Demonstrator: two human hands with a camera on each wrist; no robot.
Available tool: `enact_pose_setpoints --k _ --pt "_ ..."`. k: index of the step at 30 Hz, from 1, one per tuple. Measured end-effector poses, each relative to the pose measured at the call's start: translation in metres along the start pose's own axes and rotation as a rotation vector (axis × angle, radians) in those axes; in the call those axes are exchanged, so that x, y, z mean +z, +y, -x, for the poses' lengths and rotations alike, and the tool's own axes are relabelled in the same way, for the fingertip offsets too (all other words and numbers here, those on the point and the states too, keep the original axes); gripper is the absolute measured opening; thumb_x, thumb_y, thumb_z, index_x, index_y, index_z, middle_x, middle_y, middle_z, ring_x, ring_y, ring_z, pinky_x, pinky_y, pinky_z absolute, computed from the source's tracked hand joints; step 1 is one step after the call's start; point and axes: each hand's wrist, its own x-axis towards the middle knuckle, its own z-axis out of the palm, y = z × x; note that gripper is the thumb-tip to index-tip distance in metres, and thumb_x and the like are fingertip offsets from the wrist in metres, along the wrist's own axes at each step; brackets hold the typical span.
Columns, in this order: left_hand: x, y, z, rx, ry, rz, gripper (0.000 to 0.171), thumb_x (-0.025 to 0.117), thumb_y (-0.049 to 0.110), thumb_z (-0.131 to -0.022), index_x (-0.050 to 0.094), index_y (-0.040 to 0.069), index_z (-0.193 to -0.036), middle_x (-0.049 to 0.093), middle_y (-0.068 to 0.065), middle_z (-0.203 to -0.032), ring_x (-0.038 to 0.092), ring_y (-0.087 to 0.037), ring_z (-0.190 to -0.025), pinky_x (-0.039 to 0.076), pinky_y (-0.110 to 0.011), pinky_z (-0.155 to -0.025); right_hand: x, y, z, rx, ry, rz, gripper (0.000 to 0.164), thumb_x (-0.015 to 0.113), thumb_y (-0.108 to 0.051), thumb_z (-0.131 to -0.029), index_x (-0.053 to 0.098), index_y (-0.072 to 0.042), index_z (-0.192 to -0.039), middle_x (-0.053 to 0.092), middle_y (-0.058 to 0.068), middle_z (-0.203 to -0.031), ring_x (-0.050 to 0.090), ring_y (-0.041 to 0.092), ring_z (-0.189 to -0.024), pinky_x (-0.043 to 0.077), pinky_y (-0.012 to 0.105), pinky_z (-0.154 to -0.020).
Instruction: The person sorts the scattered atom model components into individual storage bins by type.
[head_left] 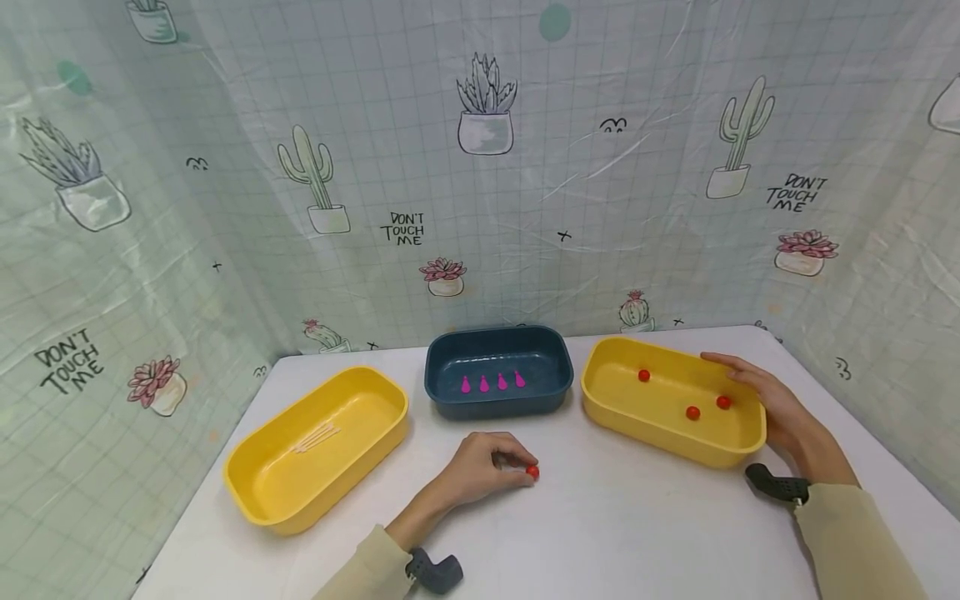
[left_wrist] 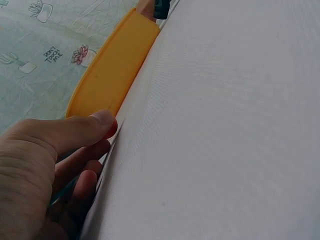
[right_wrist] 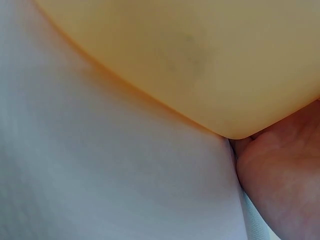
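My left hand pinches a small red ball between thumb and fingertips, low over the white table in front of the dark blue tray. In the left wrist view the thumb covers part of this red ball. My right hand lies against the outer right end of a yellow tray, its fingers reaching along the back right rim. That tray holds three similar red balls. The right wrist view shows the palm beside the tray's wall; the thumb is hidden.
The dark blue tray at the back centre holds several pink pear-shaped pieces in a row. Another yellow tray stands at the left with several thin pale sticks. A printed curtain hangs behind the white table.
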Motion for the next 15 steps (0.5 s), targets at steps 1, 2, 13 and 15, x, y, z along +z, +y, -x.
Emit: enact_pose_setpoints --k 1,2,13,15 --pt "-0.0001 0.0 -0.0001 -0.002 0.0 -0.004 0.02 0.088 0.024 -0.082 0.083 0.023 -0.102 0.077 0.012 -0.094 0.066 -0.002 -0.083 0.052 -0.016 -0.071 0.0 -0.0003 0.0002 -0.001 -0.001 -0.003 0.052 0.039 -0.039 -0.111 0.031 -0.034 -0.163 0.011 0.001 -0.173 0.049 -0.001 -0.122 0.055 0.015 -0.094" --pt "-0.0001 0.0 -0.0002 -0.004 0.002 -0.009 0.02 0.088 0.024 -0.083 0.083 0.023 -0.102 0.077 0.013 -0.094 0.065 -0.001 -0.083 0.052 -0.016 -0.071 -0.0001 -0.0004 0.0004 -0.003 -0.002 -0.005 0.052 0.039 -0.038 -0.112 0.031 -0.034 -0.163 0.012 0.002 -0.172 0.05 -0.001 -0.121 0.055 0.015 -0.093" --pt "0.0002 0.0015 -0.0018 -0.035 0.032 0.014 0.019 0.087 0.02 -0.084 0.083 0.024 -0.101 0.079 0.008 -0.093 0.062 0.0 -0.075 0.052 -0.016 -0.07 -0.0014 -0.0037 0.0015 -0.012 -0.007 -0.01 0.051 0.038 -0.036 -0.112 0.032 -0.033 -0.163 0.015 0.001 -0.17 0.052 -0.005 -0.118 0.056 0.015 -0.093" --pt "0.0 0.0015 -0.0016 -0.041 0.037 0.02 0.018 0.087 0.02 -0.084 0.083 0.023 -0.101 0.079 0.007 -0.092 0.062 -0.001 -0.075 0.052 -0.017 -0.07 -0.0016 -0.0034 0.0017 -0.012 -0.011 -0.015 0.051 0.037 -0.036 -0.112 0.032 -0.033 -0.163 0.016 0.001 -0.169 0.053 -0.007 -0.117 0.056 0.016 -0.093"
